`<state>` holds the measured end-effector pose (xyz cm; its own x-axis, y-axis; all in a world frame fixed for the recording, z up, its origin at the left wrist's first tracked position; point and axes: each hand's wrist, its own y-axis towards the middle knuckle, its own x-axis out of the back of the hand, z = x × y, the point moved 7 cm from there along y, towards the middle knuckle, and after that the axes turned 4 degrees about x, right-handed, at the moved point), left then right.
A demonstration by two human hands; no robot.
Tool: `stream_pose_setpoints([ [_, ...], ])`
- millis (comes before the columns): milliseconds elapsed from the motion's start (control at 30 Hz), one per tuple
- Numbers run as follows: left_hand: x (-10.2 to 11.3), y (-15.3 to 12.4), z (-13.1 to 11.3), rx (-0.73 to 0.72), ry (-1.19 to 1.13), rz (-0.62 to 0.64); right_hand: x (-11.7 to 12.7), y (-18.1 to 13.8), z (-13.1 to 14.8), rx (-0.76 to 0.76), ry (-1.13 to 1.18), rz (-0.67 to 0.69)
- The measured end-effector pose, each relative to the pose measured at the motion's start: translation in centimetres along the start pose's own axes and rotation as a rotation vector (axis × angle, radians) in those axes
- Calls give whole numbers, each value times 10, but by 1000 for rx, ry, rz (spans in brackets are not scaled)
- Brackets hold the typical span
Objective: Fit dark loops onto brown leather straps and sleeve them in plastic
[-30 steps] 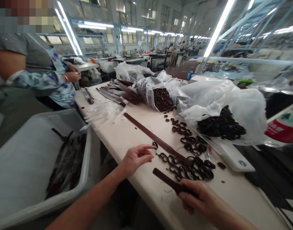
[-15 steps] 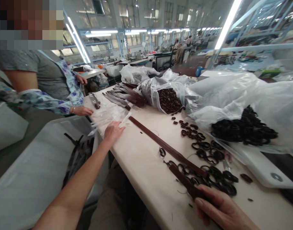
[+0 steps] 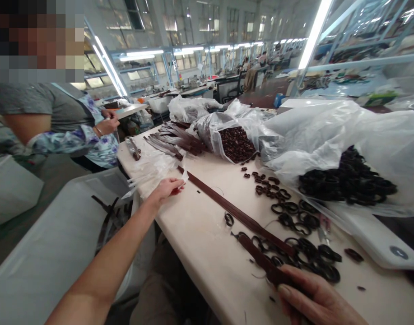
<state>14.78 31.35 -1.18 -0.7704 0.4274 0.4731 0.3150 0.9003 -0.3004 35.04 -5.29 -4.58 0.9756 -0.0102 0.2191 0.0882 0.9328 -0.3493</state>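
Note:
My left hand (image 3: 168, 188) is closed in a pinch on the end of a thin clear plastic sleeve (image 3: 184, 178), beside a pile of similar clear sleeves (image 3: 151, 166). In my right hand (image 3: 310, 293), at the near right, is a dark brown leather strap (image 3: 257, 253), its free end pointing away from me over the table. A second long brown strap (image 3: 227, 205) lies flat across the table between my hands. Black loops (image 3: 304, 248) are scattered around and partly under the straps.
Brown loops spill from a clear bag (image 3: 237, 143) at the back; a bigger bag (image 3: 365, 126) holds black loops (image 3: 349, 180). A white device (image 3: 379, 243) stands at right. At left are a white bin (image 3: 58, 216) with straps and a co-worker (image 3: 74, 113) standing.
My left hand's fingers have drawn together on the plastic sleeve. The co-worker's hand has lifted off the table to meet the other hand. My right hand still holds the strap.

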Motion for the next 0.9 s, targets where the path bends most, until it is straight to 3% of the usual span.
stream_pose_setpoints([
  [133,-43,-64,8,37,-270,175,1,1,4,19,156,29],
  [267,-78,-130,31,181,-727,335,5,1,7,-2,325,-35],
  [433,-89,-187,66,358,-1038,296,-3,-7,16,-14,474,-103],
  [633,-85,-221,73,309,-1000,387,-38,1,53,-54,515,79],
  [900,-83,-240,66,173,-917,489,-114,40,107,36,494,278],
])
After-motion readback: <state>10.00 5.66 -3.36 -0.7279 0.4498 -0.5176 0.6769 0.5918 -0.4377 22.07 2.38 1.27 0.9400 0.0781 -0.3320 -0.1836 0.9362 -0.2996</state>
